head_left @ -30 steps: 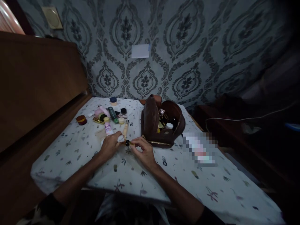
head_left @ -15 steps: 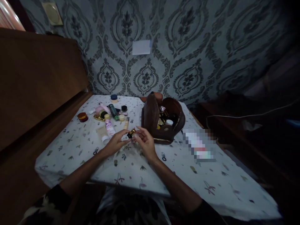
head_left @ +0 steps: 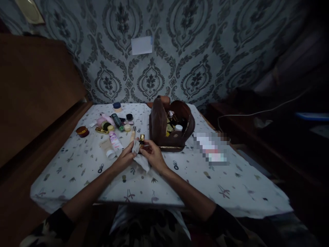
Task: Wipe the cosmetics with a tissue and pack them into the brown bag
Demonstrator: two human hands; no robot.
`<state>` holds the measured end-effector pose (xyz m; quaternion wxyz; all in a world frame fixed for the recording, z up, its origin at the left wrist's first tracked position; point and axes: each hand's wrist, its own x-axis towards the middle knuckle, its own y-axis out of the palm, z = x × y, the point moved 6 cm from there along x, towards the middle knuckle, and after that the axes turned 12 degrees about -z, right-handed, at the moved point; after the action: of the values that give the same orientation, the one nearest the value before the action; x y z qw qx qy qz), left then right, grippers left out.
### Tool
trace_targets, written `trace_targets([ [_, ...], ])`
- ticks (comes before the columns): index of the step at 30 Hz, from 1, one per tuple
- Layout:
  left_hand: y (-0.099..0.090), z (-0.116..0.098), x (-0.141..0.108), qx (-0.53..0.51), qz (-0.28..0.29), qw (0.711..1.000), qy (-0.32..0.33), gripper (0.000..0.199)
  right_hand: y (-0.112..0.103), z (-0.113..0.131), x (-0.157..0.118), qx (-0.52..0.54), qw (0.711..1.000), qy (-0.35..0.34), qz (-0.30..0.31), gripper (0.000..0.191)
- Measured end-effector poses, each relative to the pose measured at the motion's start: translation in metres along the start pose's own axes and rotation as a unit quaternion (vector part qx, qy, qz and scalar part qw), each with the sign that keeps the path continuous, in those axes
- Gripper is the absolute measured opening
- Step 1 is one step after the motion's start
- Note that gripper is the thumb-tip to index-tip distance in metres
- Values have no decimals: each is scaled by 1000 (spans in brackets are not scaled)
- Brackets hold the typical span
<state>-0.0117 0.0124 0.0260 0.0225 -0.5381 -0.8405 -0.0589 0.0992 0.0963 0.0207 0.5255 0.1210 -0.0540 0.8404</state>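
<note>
Patterned wallpaper is rising behind a table whose printed white cloth is lying under everything in reach. Over its near middle, the right hand is pinching a small gold-and-black tube between narrowed fingertips, and the tube is standing nearly upright with its gold end on top. Just beside it, the left hand is closing its fingers on a white tissue, which is bunching up next to the tube and hanging down between the two hands. Close past the left fingers, a slim beige tube is lying on the cloth, while a pink-and-white tube and a beige tube with a white cap are resting nearer the left side. Farther back, a green bottle, a gold tube and a small cream jar are sitting in a loose cluster, with an amber jar standing at its left and a blue-lidded jar near the wall. Beyond the right hand, a brown bag is gaping open and showing a white lid among darker things. Farther left, a wooden cabinet is flanking the table.
</note>
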Motion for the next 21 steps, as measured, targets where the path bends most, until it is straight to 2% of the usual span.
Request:
trace_targets([
  [3, 6, 3, -1, -83, 19, 995, -59, 63, -2, 0, 1, 7, 1000, 5, -7, 35],
  [6, 2, 1, 2, -58, -1, 997, -51, 55, -1, -1, 1, 30, 999, 27, -5, 37],
  [14, -17, -13, 6, 56, -106, 992, 46, 37, 2, -10, 3, 135, 986, 100, -14, 49],
  [18, -15, -24, 1, 131, -94, 979, 124, 21, 3, -9, 0, 161, 980, 113, -1, 46],
  [21, -13, -32, -3, 196, -90, 959, 186, 17, 5, -7, -3, 150, 983, 102, 26, 43],
])
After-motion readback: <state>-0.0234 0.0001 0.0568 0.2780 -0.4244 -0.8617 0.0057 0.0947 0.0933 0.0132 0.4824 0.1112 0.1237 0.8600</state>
